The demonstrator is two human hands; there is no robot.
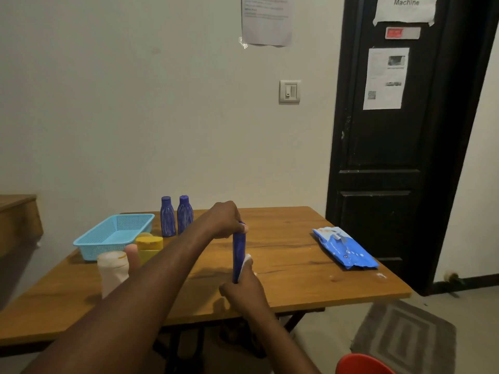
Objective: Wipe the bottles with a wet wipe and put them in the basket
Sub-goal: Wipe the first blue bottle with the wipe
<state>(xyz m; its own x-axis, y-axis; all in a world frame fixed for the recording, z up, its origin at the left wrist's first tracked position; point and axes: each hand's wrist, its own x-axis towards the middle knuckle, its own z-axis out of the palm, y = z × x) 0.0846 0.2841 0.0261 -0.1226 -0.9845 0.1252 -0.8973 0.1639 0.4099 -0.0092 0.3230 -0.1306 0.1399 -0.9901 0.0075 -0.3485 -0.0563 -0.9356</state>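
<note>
A blue bottle [239, 249] stands upright at the middle of the wooden table [297, 265]. My left hand [225, 220] grips its top from above. My right hand [243, 287] holds a white wet wipe [247, 261] against the bottle's lower side. Two more blue bottles [168, 217] [185, 214] stand at the back, right of the light-blue basket [89, 240], whose visible inside holds nothing. A yellow bottle [149, 248], a pink one [132, 256] and a white one [113, 271] stand in front of the basket.
A blue pack of wet wipes [344, 248] lies on the table's right side. A black door [399, 130] is behind it. A grey rug [405, 333] and a red seat edge [361, 364] are on the floor side at right.
</note>
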